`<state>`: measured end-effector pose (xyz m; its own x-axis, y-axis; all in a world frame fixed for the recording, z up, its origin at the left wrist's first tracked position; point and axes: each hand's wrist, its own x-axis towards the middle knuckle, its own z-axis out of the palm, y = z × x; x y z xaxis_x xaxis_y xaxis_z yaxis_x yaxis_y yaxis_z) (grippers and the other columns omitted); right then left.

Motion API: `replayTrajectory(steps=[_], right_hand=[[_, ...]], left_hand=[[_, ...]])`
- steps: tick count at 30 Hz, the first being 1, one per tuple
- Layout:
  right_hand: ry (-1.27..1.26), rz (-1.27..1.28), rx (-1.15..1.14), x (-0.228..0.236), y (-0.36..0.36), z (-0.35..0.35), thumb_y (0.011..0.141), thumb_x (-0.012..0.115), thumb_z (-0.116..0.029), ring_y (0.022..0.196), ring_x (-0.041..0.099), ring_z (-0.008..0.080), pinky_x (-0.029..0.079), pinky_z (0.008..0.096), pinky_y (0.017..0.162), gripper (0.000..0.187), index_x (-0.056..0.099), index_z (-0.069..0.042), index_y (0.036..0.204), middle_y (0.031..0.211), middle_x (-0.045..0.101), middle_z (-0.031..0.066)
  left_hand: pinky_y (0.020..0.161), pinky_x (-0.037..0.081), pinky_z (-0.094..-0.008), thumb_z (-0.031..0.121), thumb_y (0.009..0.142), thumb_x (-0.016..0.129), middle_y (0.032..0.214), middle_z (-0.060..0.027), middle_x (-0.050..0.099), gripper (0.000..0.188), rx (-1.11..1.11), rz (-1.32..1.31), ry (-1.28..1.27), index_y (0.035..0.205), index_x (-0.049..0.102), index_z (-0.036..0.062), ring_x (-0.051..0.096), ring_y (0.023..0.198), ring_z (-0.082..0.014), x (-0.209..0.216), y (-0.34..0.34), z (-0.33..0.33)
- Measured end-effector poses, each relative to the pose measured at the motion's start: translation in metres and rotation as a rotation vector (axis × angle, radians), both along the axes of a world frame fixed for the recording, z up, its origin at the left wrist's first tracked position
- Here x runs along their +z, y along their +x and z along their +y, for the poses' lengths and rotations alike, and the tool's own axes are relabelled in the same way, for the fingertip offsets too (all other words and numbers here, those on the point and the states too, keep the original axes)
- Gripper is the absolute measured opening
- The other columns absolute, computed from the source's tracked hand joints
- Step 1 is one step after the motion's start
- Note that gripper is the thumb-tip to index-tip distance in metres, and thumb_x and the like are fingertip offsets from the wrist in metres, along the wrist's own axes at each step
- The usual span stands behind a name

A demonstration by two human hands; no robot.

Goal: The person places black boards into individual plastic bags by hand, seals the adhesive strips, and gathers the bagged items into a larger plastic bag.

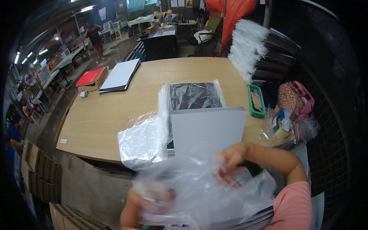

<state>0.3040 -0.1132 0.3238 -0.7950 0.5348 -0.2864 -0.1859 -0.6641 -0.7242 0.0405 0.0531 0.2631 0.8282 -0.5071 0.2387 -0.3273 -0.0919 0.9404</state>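
Observation:
A clear plastic bag (pixel 191 191) is spread between my two hands near the lower edge, smeared by motion. My right hand (pixel 232 163) grips the bag's upper edge, its fingers partly seen through the film. My left hand (pixel 153 196) shows blurred through the plastic, so its fingers cannot be made out. Just beyond the bag a stack of grey boards (pixel 207 130) stands tilted on the table. Behind it lies a pile of dark flat pieces in clear plastic (pixel 195 96). Left of the boards sits a pile of clear plastic bags (pixel 140 140).
On the wooden table (pixel 103 126) are white sheets (pixel 120 74), a red-topped box (pixel 92 76) and a green basket (pixel 257 100). Tape rolls (pixel 281 124) and a pink bag (pixel 303 99) sit at right. Plastic-wrapped stacks (pixel 249 50) rise behind; cardboard (pixel 40 172) stands left. A person (pixel 94 38) is far off.

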Motion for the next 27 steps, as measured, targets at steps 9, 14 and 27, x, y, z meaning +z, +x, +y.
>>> replayTrajectory(steps=[9, 14, 27], right_hand=[[0.546, 0.334, -0.893, -0.068, 0.013, -0.112, 0.069, 0.073, -0.027, 0.086, 0.052, 0.0178, 0.043, 0.0285, 0.069, 0.036, 0.064, 0.005, 0.083, 0.088, 0.058, 0.0155], [0.473, -0.777, -1.629, -0.081, 0.045, -0.106, 0.064, 0.064, -0.005, 0.078, 0.051, 0.0172, 0.041, 0.0283, 0.059, 0.031, 0.063, 0.004, 0.093, 0.084, 0.053, 0.0115], [1.373, -1.767, -1.599, -0.027, 0.04, -0.08, 0.064, 0.056, 0.005, 0.066, 0.053, 0.0178, 0.042, 0.0245, 0.053, 0.033, 0.067, -0.004, 0.094, 0.087, 0.053, 0.0126]], left_hand=[[0.06, 0.042, -0.0281, 0.013, 0.074, 0.064, 0.074, -0.0097, 0.054, 0.022, 0.442, 0.1, -0.53, 0.089, 0.056, -0.0012, 0.05, 0.068, -0.0126, 0.013, -0.004, 0.004], [0.053, 0.041, -0.0341, 0.01, 0.074, 0.063, 0.072, -0.0129, 0.05, 0.032, 1.401, -0.087, 0.332, 0.104, 0.056, 0.0034, 0.05, 0.061, -0.016, 0.007, 0.081, 0.005], [0.051, 0.045, -0.0309, -0.003, 0.057, 0.06, 0.091, -0.0074, 0.045, 0.056, 1.296, -0.329, 0.958, 0.107, 0.065, 0.0234, 0.056, 0.067, -0.0208, 0.072, 0.067, -0.01]])
